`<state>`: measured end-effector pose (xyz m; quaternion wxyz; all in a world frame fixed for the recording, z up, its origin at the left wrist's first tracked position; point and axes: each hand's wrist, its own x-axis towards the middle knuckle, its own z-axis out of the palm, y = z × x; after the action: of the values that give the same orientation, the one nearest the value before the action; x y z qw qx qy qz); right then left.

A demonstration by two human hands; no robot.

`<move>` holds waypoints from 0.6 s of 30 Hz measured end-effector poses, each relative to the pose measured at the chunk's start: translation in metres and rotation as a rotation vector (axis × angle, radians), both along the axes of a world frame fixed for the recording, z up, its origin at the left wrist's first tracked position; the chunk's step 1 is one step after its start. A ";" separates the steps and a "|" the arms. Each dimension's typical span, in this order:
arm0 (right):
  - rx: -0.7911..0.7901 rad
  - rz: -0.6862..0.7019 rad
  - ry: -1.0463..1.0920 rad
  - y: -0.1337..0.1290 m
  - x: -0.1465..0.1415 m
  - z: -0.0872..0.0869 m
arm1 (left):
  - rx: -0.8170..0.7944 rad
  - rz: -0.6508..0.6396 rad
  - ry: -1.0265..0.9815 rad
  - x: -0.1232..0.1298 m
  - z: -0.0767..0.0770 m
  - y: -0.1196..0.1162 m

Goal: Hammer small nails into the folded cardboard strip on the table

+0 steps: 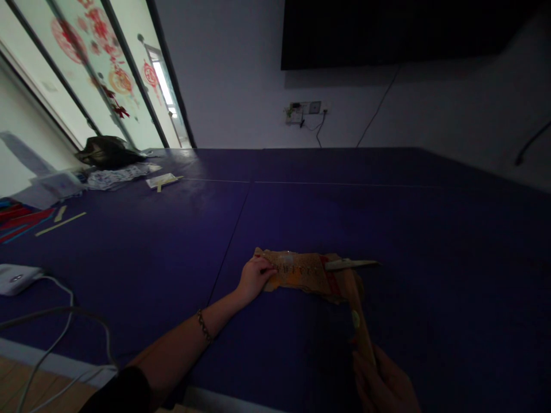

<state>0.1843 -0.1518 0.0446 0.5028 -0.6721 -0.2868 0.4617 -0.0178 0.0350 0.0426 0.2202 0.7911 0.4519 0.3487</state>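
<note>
On the purple tabletop lies a worn, torn-edged piece of brown cardboard [301, 272] with a red band near its right end. A row of small dark marks or nails runs along its middle, too small to tell which. My left hand [255, 278] grips the cardboard's left end, thumb and fingers drawn together; anything smaller between the fingertips is hidden. Lower right, my right hand [383, 381] is wrapped round the wooden handle of a hammer [359, 321]. The hammer's head is over the right end of the cardboard, its pointed side toward the right; contact cannot be told.
A white device [19, 279] with cables [69, 310] sits at the left table edge. Behind it are red and blue strips [26, 221], papers [116, 176] and a dark bag [109, 152]. A screen [387, 31] hangs on the wall above sockets [307, 108].
</note>
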 end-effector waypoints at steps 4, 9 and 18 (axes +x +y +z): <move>0.004 -0.002 0.010 0.001 0.002 -0.002 | -0.001 -0.002 -0.003 0.000 0.000 0.000; -0.020 0.020 -0.027 0.001 0.001 0.000 | -0.008 -0.007 -0.009 0.000 0.001 -0.001; 0.004 0.293 -0.218 0.002 -0.025 0.047 | -0.005 -0.004 0.011 0.002 -0.002 0.001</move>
<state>0.1597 -0.1501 0.0913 0.3974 -0.6681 -0.4355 0.4539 -0.0162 0.0362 0.0409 0.2201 0.7932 0.4525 0.3429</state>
